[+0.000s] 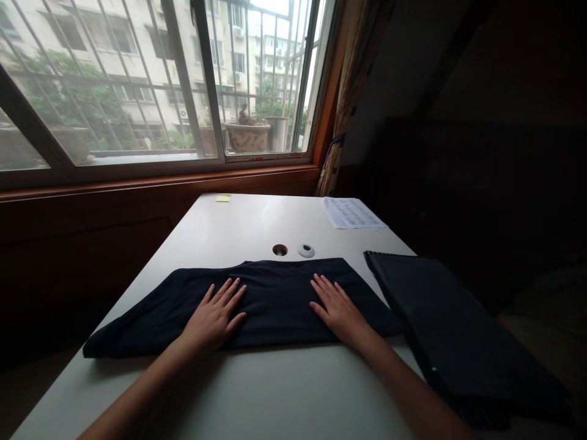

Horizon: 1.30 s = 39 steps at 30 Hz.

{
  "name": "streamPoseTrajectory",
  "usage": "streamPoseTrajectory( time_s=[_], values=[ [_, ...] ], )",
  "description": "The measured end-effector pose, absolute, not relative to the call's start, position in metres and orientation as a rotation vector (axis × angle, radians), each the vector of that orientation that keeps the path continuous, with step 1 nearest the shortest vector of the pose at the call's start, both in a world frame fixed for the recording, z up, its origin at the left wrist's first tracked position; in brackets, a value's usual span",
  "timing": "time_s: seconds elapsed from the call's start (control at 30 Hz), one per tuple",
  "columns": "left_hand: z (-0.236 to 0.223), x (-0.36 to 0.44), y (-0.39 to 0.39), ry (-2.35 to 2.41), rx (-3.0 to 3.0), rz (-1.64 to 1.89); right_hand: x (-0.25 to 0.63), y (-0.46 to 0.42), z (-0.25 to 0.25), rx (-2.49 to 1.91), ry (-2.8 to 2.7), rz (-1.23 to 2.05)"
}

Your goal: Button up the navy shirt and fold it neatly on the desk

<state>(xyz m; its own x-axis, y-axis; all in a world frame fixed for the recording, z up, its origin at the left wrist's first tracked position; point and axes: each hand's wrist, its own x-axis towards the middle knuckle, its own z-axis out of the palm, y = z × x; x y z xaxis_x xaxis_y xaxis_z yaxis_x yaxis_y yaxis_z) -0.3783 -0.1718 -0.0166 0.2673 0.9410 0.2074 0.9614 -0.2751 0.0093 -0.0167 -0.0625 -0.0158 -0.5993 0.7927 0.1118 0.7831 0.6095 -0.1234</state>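
Note:
A dark navy garment (pixel 275 290) lies folded into a long flat band across the white table (pixel 257 391). My left hand (pixel 215 318) rests flat on its left half, fingers stretched out and spread. My right hand (pixel 337 308) lies flat on its right half, fingers extended toward the window. Neither hand grips the cloth; both press down on top of it.
A black flat panel (pixel 458 342) lies at the table's right edge, overlapping the garment's right end. Behind the garment are a cable hole (pixel 279 250) and a round white cap (pixel 306 250). A printed sheet (pixel 353 214) and a yellow note (pixel 222 198) lie near the window.

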Motion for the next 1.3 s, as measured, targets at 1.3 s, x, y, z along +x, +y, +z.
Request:
streamPoseTrajectory(
  time_s=[1.3],
  values=[
    [-0.004,-0.182,-0.125,-1.006,-3.132,-0.424,0.073,-0.034,-0.043,-1.621,-2.55,-0.173]
  ],
)
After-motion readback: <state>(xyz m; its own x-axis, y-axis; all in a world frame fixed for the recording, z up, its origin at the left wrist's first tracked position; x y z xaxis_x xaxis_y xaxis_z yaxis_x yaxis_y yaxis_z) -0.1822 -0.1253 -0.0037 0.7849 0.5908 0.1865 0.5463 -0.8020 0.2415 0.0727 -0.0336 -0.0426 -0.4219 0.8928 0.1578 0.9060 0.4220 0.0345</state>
